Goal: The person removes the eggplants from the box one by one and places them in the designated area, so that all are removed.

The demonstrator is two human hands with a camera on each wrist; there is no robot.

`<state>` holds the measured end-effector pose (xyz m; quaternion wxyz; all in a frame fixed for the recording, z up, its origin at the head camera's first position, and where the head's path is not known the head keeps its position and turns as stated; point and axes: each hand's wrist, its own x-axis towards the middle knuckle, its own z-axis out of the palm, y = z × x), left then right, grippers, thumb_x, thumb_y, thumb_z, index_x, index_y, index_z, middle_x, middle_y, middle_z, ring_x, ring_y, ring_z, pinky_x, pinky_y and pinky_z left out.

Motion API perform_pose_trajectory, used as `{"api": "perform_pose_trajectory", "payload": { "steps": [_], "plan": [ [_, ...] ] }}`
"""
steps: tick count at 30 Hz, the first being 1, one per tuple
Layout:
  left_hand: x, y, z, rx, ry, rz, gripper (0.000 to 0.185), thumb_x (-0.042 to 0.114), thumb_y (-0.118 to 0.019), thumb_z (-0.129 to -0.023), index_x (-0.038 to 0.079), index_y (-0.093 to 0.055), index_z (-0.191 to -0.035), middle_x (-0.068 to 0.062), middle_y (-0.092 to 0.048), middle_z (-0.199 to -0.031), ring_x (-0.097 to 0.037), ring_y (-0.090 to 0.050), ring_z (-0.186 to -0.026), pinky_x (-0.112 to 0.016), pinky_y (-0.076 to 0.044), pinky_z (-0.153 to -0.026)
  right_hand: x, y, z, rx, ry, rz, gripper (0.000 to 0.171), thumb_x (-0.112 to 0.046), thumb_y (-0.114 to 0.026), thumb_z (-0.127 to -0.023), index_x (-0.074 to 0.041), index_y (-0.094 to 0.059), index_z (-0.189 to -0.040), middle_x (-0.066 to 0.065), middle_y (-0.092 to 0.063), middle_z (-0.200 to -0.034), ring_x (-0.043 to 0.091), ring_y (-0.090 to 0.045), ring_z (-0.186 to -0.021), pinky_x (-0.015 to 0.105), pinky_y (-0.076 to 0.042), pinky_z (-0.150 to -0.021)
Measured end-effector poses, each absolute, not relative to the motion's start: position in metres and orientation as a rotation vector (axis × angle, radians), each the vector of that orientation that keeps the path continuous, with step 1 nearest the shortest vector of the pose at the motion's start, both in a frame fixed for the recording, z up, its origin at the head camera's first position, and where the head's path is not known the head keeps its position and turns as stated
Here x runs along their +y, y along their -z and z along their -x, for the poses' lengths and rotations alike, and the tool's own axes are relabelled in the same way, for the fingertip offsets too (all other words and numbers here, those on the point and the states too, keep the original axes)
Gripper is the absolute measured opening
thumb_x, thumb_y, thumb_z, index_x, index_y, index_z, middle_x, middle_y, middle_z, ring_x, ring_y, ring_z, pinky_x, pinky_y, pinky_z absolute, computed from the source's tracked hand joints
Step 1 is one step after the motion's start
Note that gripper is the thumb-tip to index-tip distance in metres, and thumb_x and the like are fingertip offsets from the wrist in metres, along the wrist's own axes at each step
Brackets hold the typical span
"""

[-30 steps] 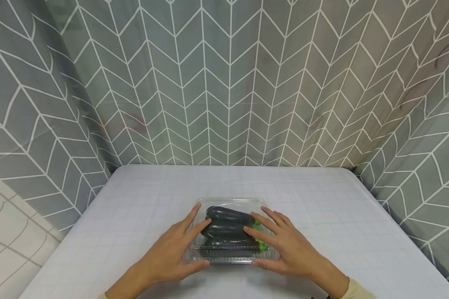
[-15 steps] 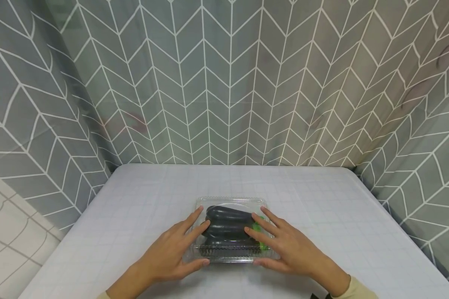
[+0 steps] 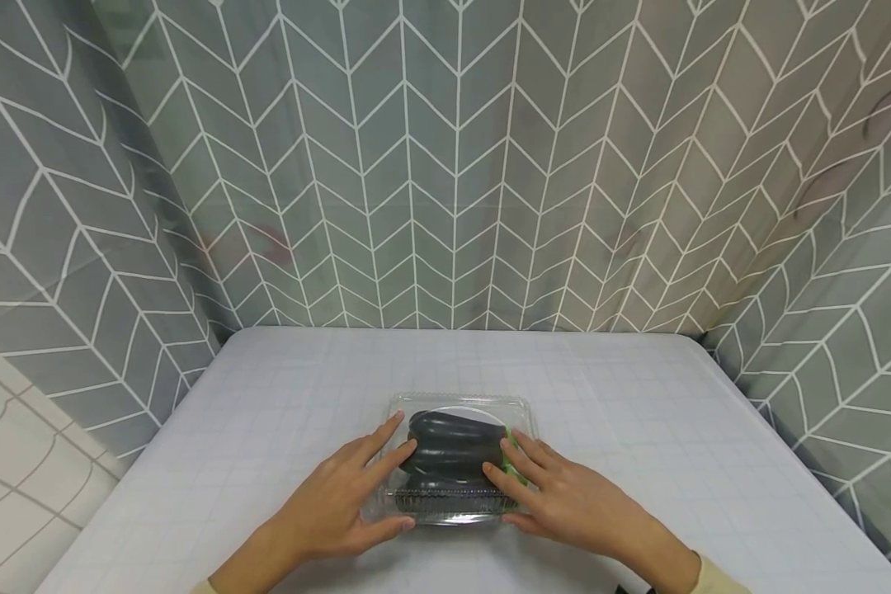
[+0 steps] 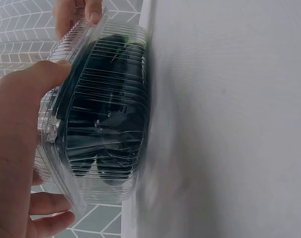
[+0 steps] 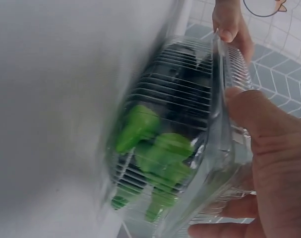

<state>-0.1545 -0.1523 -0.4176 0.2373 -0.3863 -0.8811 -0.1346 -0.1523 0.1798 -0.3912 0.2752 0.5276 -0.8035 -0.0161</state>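
Observation:
In the head view a clear plastic clamshell box [image 3: 460, 399] sits on the table with its ribbed lid down. Several dark eggplants [image 3: 456, 454] with bright green stem caps [image 5: 165, 153] lie inside. My left hand [image 3: 334, 503] rests on the box's left side, fingers spread over the lid and thumb at the front rim. At the right side my right hand [image 3: 582, 503] rests likewise, fingers reaching over the lid above the green caps, its thumb near the front corner. Both wrist views show the thumbs against the lid's rim.
A white cloth with a faint grid covers the table [image 3: 304, 371]. Grey curtains [image 3: 453, 165] with a white chevron pattern hang behind and at both sides. Pale tiles [image 3: 30, 462] show at lower left, and a small dark object [image 3: 624, 589] lies by the right sleeve.
My right hand's fingers have drawn back slightly toward me and closer together on the lid. The left hand and the box have barely moved.

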Motion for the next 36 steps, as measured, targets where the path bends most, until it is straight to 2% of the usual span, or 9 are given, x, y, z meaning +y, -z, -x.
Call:
{"api": "perform_pose_trajectory", "payload": {
  "steps": [5, 13, 15, 16, 18, 20, 23, 27, 36],
  "plan": [
    [-0.1517, 0.4180, 0.1536, -2.384, 0.408, 1.072, 0.081, 0.065, -0.061, -0.077, 0.019, -0.043, -0.141, -0.006, -0.023, -0.152, -0.027, -0.050, -0.116, -0.045, -0.048, -0.086, 0.1781, 0.3873, 0.1516, -2.159, 0.062, -1.430, 0.054, -0.037, -0.057, -0.093, -0.006, -0.048, -0.136, 0.022, -0.054, -0.126, 0.038, -0.048, -0.118, 0.045, -0.048, -0.087],
    [-0.1490, 0.4184, 0.1517, -2.356, 0.400, 1.089, 0.081, 0.064, -0.061, -0.077, 0.016, -0.044, -0.141, -0.007, -0.023, -0.152, -0.028, -0.051, -0.115, -0.044, -0.047, -0.088, 0.1824, 0.3819, 0.1451, -2.291, 0.033, -1.414, 0.082, -0.012, -0.079, -0.071, -0.010, -0.039, -0.142, 0.021, -0.048, -0.134, 0.036, -0.043, -0.123, 0.045, -0.047, -0.088],
    [-0.1494, 0.4184, 0.1519, -2.357, 0.402, 1.088, 0.080, 0.064, -0.061, -0.078, 0.016, -0.044, -0.141, -0.007, -0.024, -0.152, -0.027, -0.051, -0.114, -0.044, -0.049, -0.085, 0.1846, 0.3816, 0.1434, -2.315, 0.026, -1.413, 0.081, -0.004, -0.072, -0.072, -0.010, -0.036, -0.144, 0.020, -0.044, -0.137, 0.036, -0.041, -0.125, 0.044, -0.048, -0.088],
    [-0.1497, 0.4185, 0.1519, -2.359, 0.405, 1.087, 0.081, 0.064, -0.061, -0.078, 0.016, -0.044, -0.141, -0.008, -0.024, -0.151, -0.027, -0.052, -0.114, -0.044, -0.049, -0.084, 0.1856, 0.3819, 0.1429, -2.318, 0.019, -1.415, 0.071, -0.003, -0.064, -0.081, -0.010, -0.035, -0.145, 0.020, -0.043, -0.138, 0.035, -0.041, -0.126, 0.043, -0.048, -0.087],
    [-0.1498, 0.4188, 0.1520, -2.365, 0.407, 1.080, 0.081, 0.064, -0.061, -0.077, 0.017, -0.044, -0.141, -0.009, -0.025, -0.151, -0.026, -0.053, -0.113, -0.043, -0.050, -0.083, 0.1868, 0.3831, 0.1424, -2.301, 0.006, -1.406, 0.049, -0.003, -0.043, -0.096, -0.009, -0.036, -0.144, 0.020, -0.043, -0.138, 0.035, -0.042, -0.125, 0.041, -0.049, -0.085],
    [-0.1494, 0.4193, 0.1519, -2.367, 0.411, 1.075, 0.081, 0.064, -0.061, -0.077, 0.017, -0.044, -0.141, -0.009, -0.026, -0.151, -0.026, -0.053, -0.112, -0.043, -0.050, -0.082, 0.1867, 0.3846, 0.1433, -2.280, -0.008, -1.404, 0.045, -0.010, -0.018, -0.102, -0.009, -0.038, -0.143, 0.020, -0.044, -0.137, 0.034, -0.042, -0.125, 0.042, -0.048, -0.087],
    [-0.1482, 0.4201, 0.1515, -2.368, 0.419, 1.060, 0.082, 0.065, -0.061, -0.076, 0.017, -0.045, -0.140, -0.007, -0.025, -0.151, -0.025, -0.054, -0.110, -0.042, -0.051, -0.080, 0.1853, 0.3856, 0.1446, -2.267, -0.017, -1.387, 0.043, -0.007, -0.036, -0.098, -0.009, -0.043, -0.140, 0.020, -0.046, -0.135, 0.034, -0.043, -0.124, 0.043, -0.046, -0.090],
    [-0.1465, 0.4208, 0.1509, -2.362, 0.433, 1.034, 0.083, 0.065, -0.062, -0.074, 0.017, -0.047, -0.139, -0.003, -0.023, -0.152, -0.023, -0.056, -0.104, -0.041, -0.052, -0.076, 0.1824, 0.3854, 0.1459, -2.284, -0.043, -1.353, 0.077, 0.001, -0.073, -0.065, -0.008, -0.046, -0.137, 0.019, -0.049, -0.132, 0.033, -0.045, -0.123, 0.044, -0.044, -0.092],
    [-0.1450, 0.4214, 0.1503, -2.354, 0.455, 1.004, 0.083, 0.065, -0.064, -0.073, 0.016, -0.048, -0.138, -0.001, -0.024, -0.152, -0.021, -0.059, -0.097, -0.040, -0.052, -0.072, 0.1785, 0.3827, 0.1486, -2.257, -0.092, -1.320, 0.079, 0.002, -0.077, -0.059, -0.007, -0.050, -0.133, 0.015, -0.055, -0.127, 0.031, -0.051, -0.117, 0.040, -0.051, -0.083]
  ]
}}
